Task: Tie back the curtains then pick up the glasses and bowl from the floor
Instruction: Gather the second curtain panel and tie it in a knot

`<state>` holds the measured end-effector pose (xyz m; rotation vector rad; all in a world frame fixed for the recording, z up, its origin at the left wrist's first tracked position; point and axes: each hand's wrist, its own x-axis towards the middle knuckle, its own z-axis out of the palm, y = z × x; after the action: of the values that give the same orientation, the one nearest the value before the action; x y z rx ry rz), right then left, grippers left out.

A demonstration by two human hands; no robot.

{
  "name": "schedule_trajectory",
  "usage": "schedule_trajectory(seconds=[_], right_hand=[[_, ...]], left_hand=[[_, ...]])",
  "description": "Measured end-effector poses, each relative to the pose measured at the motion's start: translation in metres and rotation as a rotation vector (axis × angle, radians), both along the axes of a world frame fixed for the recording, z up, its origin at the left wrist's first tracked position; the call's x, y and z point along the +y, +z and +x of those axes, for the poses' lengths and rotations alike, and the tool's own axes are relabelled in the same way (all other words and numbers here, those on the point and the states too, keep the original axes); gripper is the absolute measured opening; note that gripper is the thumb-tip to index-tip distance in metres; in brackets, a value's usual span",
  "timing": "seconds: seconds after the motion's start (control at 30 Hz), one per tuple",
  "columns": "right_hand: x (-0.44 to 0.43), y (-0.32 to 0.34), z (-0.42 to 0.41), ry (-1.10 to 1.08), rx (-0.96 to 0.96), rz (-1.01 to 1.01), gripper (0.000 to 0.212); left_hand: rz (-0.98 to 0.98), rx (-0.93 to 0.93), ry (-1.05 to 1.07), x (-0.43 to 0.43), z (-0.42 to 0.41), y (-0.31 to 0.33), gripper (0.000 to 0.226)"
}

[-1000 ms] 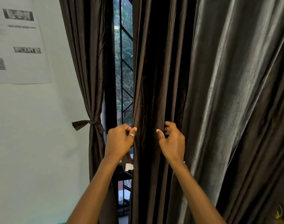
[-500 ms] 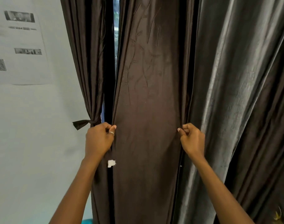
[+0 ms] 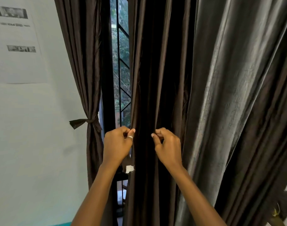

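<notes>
Against the pale wall (image 3: 33, 144) at the far left hangs a printed sheet (image 3: 17, 43), its grey pictures and text too blurred to read. Just right of it the left curtain (image 3: 80, 54), dark brown, falls in narrow folds and is gathered at its waist by a tie (image 3: 88, 121) of the same cloth, with one loose end sticking out toward the wall. Beside it is a narrow gap where the window grille (image 3: 118, 62) shows as black bars with green leaves behind.

Below that gap the left hand (image 3: 117, 145), wearing a ring (image 3: 130, 137), is raised with its fingers curled. Its thumb and fingers pinch the left edge of the middle curtain (image 3: 155, 70). A small white tag (image 3: 129, 168) sits on that edge just under the hand. The middle curtain, also dark brown, hangs loose in deep folds.

Near the left hand and at the same height, the right hand (image 3: 168, 145) pinches a fold of this same curtain between thumb and curled fingers. Both bare forearms rise from the bottom edge.

Further right, the right curtain (image 3: 229, 95), with a grey sheen, hangs untied in broad folds just beside the right hand.
</notes>
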<state>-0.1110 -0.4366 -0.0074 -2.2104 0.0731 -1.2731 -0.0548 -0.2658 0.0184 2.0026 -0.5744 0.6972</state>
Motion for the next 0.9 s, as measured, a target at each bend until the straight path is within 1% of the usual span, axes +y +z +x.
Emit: schedule_trajectory(seconds=[0.13, 0.37, 0.53, 0.67, 0.73, 0.83, 0.9], right_hand=[[0.019, -0.003, 0.005, 0.046, -0.010, -0.012, 0.003], [0.039, -0.007, 0.013, 0.110, 0.011, 0.045, 0.007], [0.041, -0.008, 0.010, 0.182, -0.004, 0.101, 0.007], [0.044, -0.010, 0.008, 0.214, 0.017, 0.158, 0.009], [0.046, -0.012, 0.007, 0.237, 0.035, 0.188, 0.010], [0.050, -0.014, 0.007, 0.274, 0.049, 0.214, 0.013], [0.051, -0.014, 0.007, 0.287, 0.057, 0.215, 0.018]], left_hand=[[-0.044, 0.040, -0.013, -0.006, -0.006, -0.001, 0.026], [-0.103, 0.073, -0.141, -0.012, -0.007, -0.007, 0.024], [-0.062, 0.096, -0.161, -0.010, -0.007, -0.005, 0.025], [-0.006, 0.098, -0.172, -0.009, -0.007, -0.002, 0.030], [0.011, 0.111, -0.160, -0.012, -0.011, 0.001, 0.036], [0.013, 0.154, -0.081, -0.018, -0.013, 0.007, 0.055], [0.006, 0.173, -0.039, -0.020, -0.012, 0.009, 0.054]])
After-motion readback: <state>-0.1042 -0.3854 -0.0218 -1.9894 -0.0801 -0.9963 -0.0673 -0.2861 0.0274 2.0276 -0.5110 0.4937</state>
